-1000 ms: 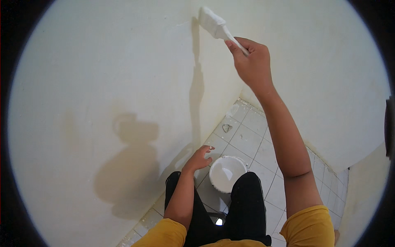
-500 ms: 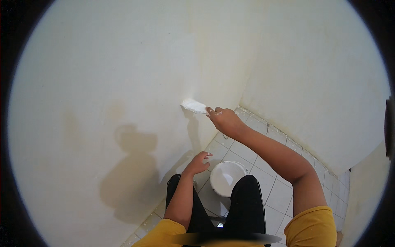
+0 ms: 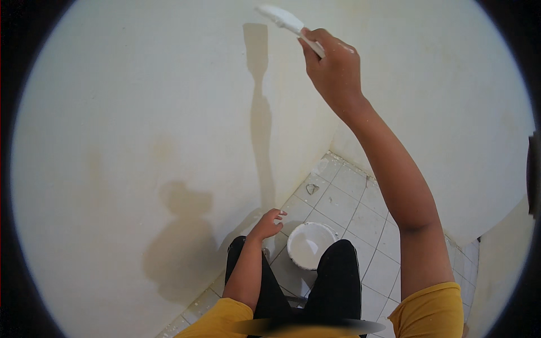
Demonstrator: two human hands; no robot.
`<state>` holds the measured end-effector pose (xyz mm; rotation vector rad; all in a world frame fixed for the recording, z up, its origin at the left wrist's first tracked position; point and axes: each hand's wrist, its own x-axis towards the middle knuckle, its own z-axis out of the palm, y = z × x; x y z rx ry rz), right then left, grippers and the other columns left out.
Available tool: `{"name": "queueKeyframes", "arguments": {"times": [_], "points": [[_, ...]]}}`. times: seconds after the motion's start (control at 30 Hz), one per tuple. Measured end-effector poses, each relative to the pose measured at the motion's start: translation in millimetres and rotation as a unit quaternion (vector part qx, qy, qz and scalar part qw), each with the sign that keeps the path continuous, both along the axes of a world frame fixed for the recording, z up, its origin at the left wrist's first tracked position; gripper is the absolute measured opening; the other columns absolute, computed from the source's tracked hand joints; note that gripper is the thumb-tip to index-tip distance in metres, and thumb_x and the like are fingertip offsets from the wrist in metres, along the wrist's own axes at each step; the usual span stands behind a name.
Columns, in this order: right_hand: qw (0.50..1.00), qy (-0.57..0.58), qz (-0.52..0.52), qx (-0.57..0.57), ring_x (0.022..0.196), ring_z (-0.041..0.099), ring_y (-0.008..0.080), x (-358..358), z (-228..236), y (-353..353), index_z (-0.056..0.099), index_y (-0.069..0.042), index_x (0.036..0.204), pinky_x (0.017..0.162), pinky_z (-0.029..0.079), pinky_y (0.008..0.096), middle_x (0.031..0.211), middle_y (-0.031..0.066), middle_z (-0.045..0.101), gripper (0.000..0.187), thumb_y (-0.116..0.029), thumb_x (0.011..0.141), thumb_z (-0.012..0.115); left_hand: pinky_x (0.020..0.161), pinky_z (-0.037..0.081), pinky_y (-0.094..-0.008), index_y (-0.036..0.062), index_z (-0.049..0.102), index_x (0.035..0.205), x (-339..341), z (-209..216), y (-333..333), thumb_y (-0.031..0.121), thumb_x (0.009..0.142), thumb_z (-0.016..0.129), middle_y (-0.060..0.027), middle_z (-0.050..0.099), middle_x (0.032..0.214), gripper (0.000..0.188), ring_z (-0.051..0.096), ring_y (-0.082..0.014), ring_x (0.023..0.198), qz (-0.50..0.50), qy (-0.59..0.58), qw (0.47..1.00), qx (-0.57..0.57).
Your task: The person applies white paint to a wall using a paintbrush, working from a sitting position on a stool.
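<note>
Up and away from the left wall (image 3: 112, 112) went my paintbrush (image 3: 284, 19): half a second earlier its bristles were down against the paint, and now it hung near the top of the head view, apart from its own shadow. That shadow (image 3: 256, 48) had changed too, stretched into a long strip with a clear brush shape at the upper end. My right hand (image 3: 332, 59) had risen with it, fingers wrapped firmly round the handle, white smears across the back. Meanwhile my left hand (image 3: 269, 223) had hardly shifted; it was loose, fingers half curled and spread, just past my left knee (image 3: 238, 248) and near the bucket (image 3: 293, 247), which stayed put.

Quick headcount, same view: one brush, one white bucket with whitish stuff inside, two bare hands, two black-trousered knees, two yellow sleeves (image 3: 425, 307). Two pale walls met in a corner beyond the bucket, above one tiled floor (image 3: 366, 219) with white specks along the edges. One small loop-shaped thing (image 3: 311, 189) lay on the tiles; couldn't tell what it was.
</note>
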<state>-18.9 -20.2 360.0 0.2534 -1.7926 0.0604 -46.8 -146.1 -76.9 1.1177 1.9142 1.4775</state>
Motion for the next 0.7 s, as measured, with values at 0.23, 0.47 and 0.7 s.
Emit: {"name": "queueKeyframes", "arguments": {"times": [0.23,0.47,0.7], "points": [[0.980,-0.186,0.068,0.023,0.069,0.063,0.0351,-21.0,-96.8,17.4,0.066,-0.004,0.095,0.063,0.050,0.0419,0.075,0.0168,0.064,0.012,-0.009,0.084,0.065,0.083,0.051,-0.0337,0.0040,0.061,0.112,4.4,-6.6,-11.5,0.000,0.075,0.058,-0.0110,0.059,0.111,0.038,0.062,-0.0228,0.097,0.021,-0.009,0.999,0.047],[0.920,-0.386,-0.034,0.051,0.072,0.063,0.0347,-4.5,-140.9,41.7,0.061,-0.005,0.094,0.066,0.049,0.0435,0.075,0.0155,0.064,0.011,-0.010,0.085,0.064,0.084,0.049,-0.0337,0.0071,0.058,0.116,-11.4,-23.4,-9.3,0.001,0.080,0.062,-0.0036,0.061,0.119,0.037,0.060,-0.0173,0.099,0.022,-0.098,0.995,0.022],[0.982,-0.165,-0.078,0.052,0.072,0.062,0.0356,-25.4,-61.5,98.0,0.060,-0.006,0.093,0.063,0.048,0.0426,0.077,0.0170,0.063,0.012,-0.011,0.084,0.066,0.084,0.050,-0.0329,0.0051,0.058,0.118,6.9,7.0,0.2,0.003,0.081,0.061,-0.0084,0.059,0.121,0.038,0.060,-0.0199,0.104,0.048,-0.088,0.993,0.062]]}}
